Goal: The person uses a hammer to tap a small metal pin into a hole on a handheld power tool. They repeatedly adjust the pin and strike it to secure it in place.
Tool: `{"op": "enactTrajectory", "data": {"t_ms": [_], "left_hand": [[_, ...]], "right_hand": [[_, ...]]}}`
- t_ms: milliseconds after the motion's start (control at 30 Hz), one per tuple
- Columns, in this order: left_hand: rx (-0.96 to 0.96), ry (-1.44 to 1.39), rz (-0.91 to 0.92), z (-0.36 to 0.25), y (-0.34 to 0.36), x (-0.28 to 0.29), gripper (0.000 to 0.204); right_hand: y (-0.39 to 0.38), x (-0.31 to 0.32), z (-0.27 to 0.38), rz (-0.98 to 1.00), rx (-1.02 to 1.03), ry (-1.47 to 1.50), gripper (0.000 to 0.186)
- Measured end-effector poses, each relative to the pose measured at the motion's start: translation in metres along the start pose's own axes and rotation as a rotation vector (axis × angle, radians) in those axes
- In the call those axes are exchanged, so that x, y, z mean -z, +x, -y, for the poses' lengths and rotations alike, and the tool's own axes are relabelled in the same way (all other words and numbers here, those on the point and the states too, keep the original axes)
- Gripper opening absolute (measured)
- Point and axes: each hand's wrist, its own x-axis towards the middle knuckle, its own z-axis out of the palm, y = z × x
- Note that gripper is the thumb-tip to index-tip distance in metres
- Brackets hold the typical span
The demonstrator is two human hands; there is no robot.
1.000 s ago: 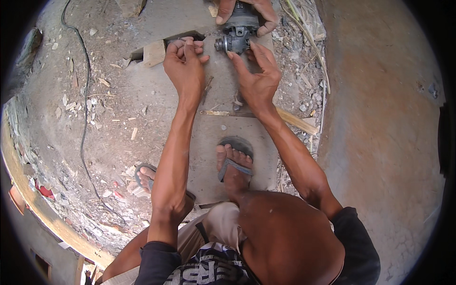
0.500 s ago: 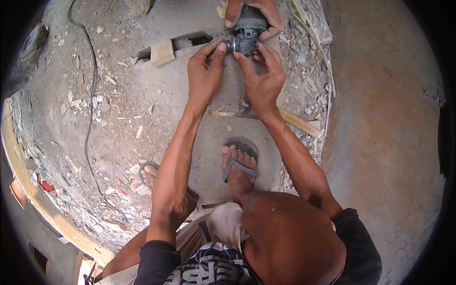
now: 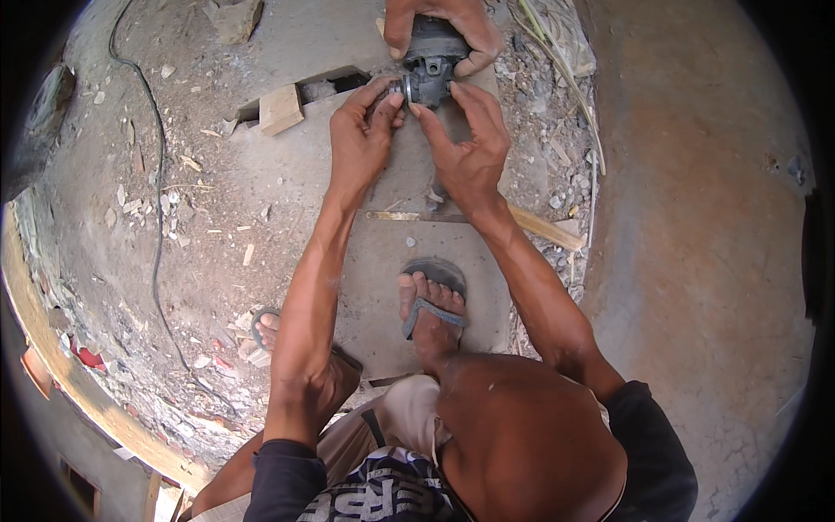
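My left hand (image 3: 361, 139) has slid in beside my right hand (image 3: 465, 143), fingertips now pinching the dark grinder head (image 3: 432, 65) that another person's hand (image 3: 439, 22) steadies

Rough concrete floor (image 3: 261, 191) carries wood chips, rubble, a black cable (image 3: 158, 217) at left, a wood block (image 3: 281, 109) far, and a wooden strip (image 3: 544, 228) right.

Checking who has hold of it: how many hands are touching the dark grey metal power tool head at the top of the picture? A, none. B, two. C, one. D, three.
D: the person's left hand and right hand finger the dark grey metal tool head, and another person's hand grips it from above.
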Motion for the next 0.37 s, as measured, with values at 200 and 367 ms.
{"op": "enactTrajectory", "data": {"t_ms": [200,367], "left_hand": [[0.323,0.017,0.142,-0.023,0.019,0.014,0.027],[0.234,0.108,0.152,-0.025,0.013,0.014,0.025]], "right_hand": [[0.003,0.003,0.002,0.031,0.062,-0.070,0.043],[0.001,0.001,-0.002,0.009,0.009,0.005,0.043]]}}
